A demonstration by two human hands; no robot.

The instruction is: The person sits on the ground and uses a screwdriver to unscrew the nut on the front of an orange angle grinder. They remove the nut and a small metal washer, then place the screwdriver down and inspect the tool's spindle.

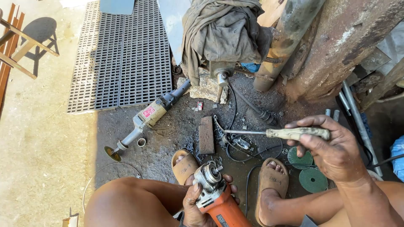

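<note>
Head view, looking straight down: one orange angle grinder (pixel 215 197) sits low in the middle, its bare metal head pointing up, and the left hand (pixel 198 201) has it, fingers (pixel 230 181) curled tight round the neck just under that head. Up and to the right, the right hand (pixel 334 151) is clenched on one screwdriver (pixel 277 133), fingers wrapped over its worn pale handle, the thin shaft running out leftward, level, well above the grinder and not touching it. Below both hands, two sandalled feet (pixel 269 178) rest on the dirty floor (pixel 176 130), one either side of the grinder. Just under the right fingers, two green discs (pixel 312 180) lie flat, side by side. Further left of the left fingers, one second grinder (pixel 147 117), long and beige, lies on the floor, a disc on its tip. Between them, one small wooden block (pixel 206 134). Beyond, one grey slatted grate (pixel 122 54) and one bundle of cloth (pixel 223 31) draped over a stand.
</note>
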